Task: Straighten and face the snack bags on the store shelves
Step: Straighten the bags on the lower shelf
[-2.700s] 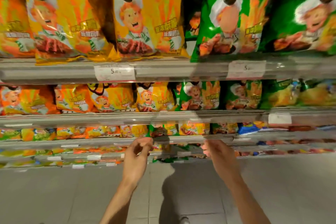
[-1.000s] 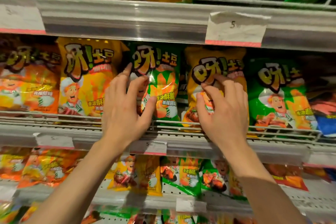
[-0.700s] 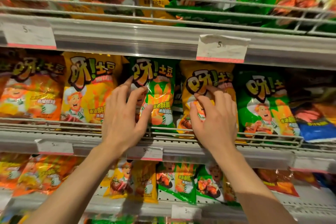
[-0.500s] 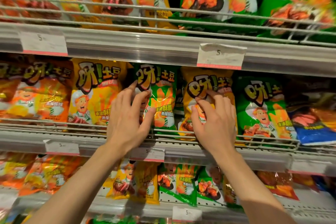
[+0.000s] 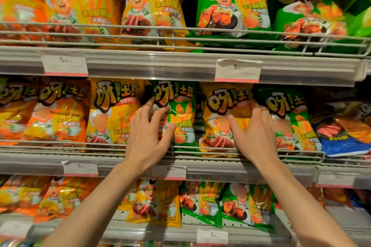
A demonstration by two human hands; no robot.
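Observation:
Snack bags stand in a row on the middle shelf behind a wire front rail (image 5: 200, 149). My left hand (image 5: 146, 138) rests on the left side of a green bag (image 5: 180, 114), fingers spread and fairly straight, thumb lying on its front. My right hand (image 5: 255, 134) lies on the right side of the yellow bag (image 5: 220, 106) next to it. Its thumb stretches across the bag's front, and its fingertips reach the seam with another green bag (image 5: 289, 118). Both bags stand upright with their fronts outward.
Further left on this shelf stand a yellow bag (image 5: 112, 114) and orange bags (image 5: 50, 118); a blue bag (image 5: 345, 138) leans at the far right. The upper shelf edge (image 5: 160, 66) carries a price tag (image 5: 237, 70). More bags fill the shelves above and below (image 5: 200, 204).
My right hand has slid from the middle of the yellow bag to its right side. My left hand stays on the green bag. The view has tilted upward.

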